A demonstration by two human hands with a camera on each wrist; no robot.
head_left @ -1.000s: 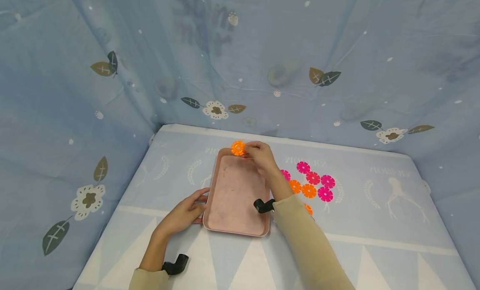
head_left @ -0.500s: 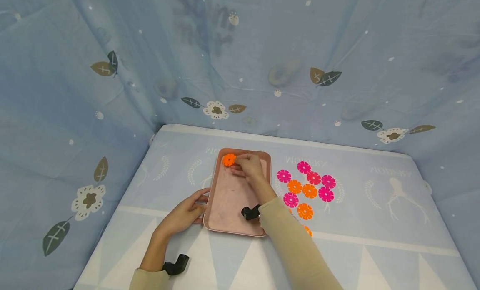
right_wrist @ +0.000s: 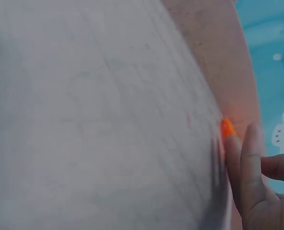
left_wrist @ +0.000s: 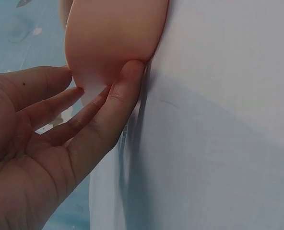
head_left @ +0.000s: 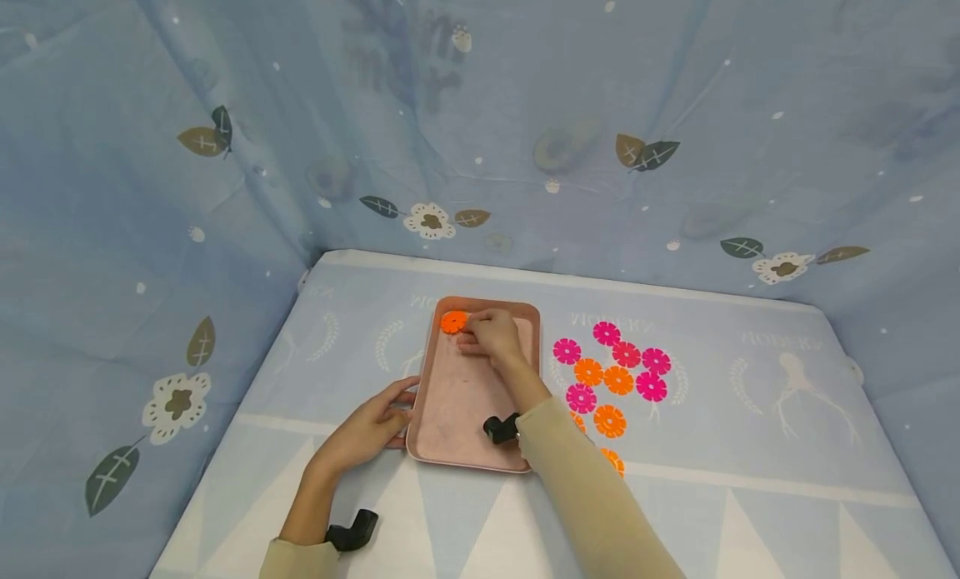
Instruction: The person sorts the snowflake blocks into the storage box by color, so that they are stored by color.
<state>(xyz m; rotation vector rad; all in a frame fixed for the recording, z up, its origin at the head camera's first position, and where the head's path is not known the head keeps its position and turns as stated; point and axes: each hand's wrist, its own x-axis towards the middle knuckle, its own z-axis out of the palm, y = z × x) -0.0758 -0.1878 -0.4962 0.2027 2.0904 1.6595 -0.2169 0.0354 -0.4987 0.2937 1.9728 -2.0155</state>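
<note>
A shallow pink tray [head_left: 457, 412] stands upright-lengthwise on the table. My left hand [head_left: 369, 421] rests against its left side, fingertips touching the outer wall [left_wrist: 115, 28], fingers spread. Over the tray's far part, my right hand [head_left: 495, 337] pinches the right edge of an orange plastic snowflake disc [head_left: 453, 321] with notched edges. This disc lies low and nearly flat near the far left corner inside the tray. Only a small part of the orange disc [right_wrist: 227, 126] shows at the right hand's fingertips [right_wrist: 252, 139] in the right wrist view.
Several pink and orange snowflake discs [head_left: 618, 381] lie scattered to the right of the tray, some partly behind the right sleeve [head_left: 588, 487]. The patterned tablecloth [head_left: 750, 396] reaches back to a blue curtain [head_left: 525, 146]. Black wrist cameras [head_left: 354, 531] stick out at both wrists.
The right hand has carried the orange disc from above the tray's far rim down and slightly left into the tray, where it now lies flatter. The left hand has stayed in place.
</note>
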